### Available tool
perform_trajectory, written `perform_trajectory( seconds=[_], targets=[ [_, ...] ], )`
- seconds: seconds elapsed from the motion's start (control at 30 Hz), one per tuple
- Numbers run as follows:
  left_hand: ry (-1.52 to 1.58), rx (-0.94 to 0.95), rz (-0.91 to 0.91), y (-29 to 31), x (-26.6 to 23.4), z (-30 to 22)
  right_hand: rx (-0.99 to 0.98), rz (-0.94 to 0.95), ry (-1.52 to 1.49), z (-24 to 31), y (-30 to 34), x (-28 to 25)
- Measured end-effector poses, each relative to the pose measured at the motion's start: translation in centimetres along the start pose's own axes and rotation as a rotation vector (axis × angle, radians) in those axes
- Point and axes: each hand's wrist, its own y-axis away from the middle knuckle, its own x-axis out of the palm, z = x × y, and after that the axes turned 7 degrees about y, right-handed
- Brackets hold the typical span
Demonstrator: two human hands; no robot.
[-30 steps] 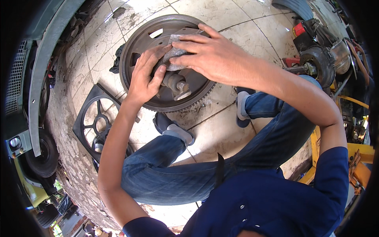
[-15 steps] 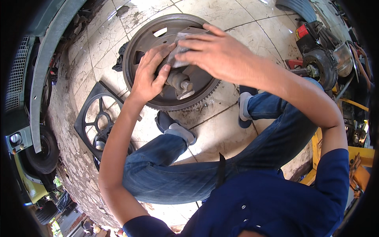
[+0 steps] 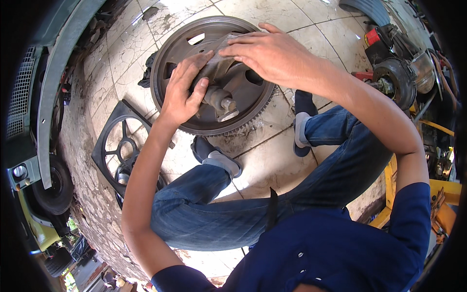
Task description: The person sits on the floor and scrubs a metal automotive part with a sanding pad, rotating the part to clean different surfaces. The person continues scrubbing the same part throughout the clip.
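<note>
From the head view, the left hand (image 3: 182, 92) and right hand (image 3: 272, 53) both close their fingers on a grey, crumpled rag (image 3: 216, 61) pressed against the large, round, toothed metal flywheel (image 3: 214, 75) lying on the cracked tiled floor (image 3: 272, 160).

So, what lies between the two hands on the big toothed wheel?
In the head view, a grey piece of abrasive sheet spans from the left hand to the right hand, over the toothed wheel.

The toothed wheel (image 3: 204, 117) was dull, rusty metal. The rag (image 3: 216, 58) on it looked like worn grey cloth. The floor (image 3: 272, 160) was glossy, cracked tile.
</note>
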Motion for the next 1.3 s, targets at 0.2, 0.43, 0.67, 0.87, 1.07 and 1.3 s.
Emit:
perform_trajectory(
  seconds=[0.2,0.43,0.67,0.87,1.07,1.3],
  targets=[
    [-0.002,0.006,-0.005,0.1,0.2,0.2,-0.081,-0.099,0.078,0.4,0.4,0.0],
    [-0.015,-0.005,0.031,0.1,-0.2,-0.1,-0.076,-0.108,0.173,1.0,0.6,-0.2],
    [-0.044,-0.136,0.119,-0.9,-1.0,-1.9,-0.049,-0.076,0.108,-0.5,0.2,0.5],
    [0.042,-0.213,0.106,-2.4,-1.1,-1.9,-0.071,-0.010,-0.004,-2.1,-0.1,0.9],
    [0.331,-0.448,0.037,-3.8,0.3,-1.0,-0.125,-0.070,0.018,-0.4,0.0,0.6],
    [0.468,-0.423,0.056,-3.8,0.3,-0.8,-0.161,-0.210,0.020,1.0,0.4,1.3]
  ],
)
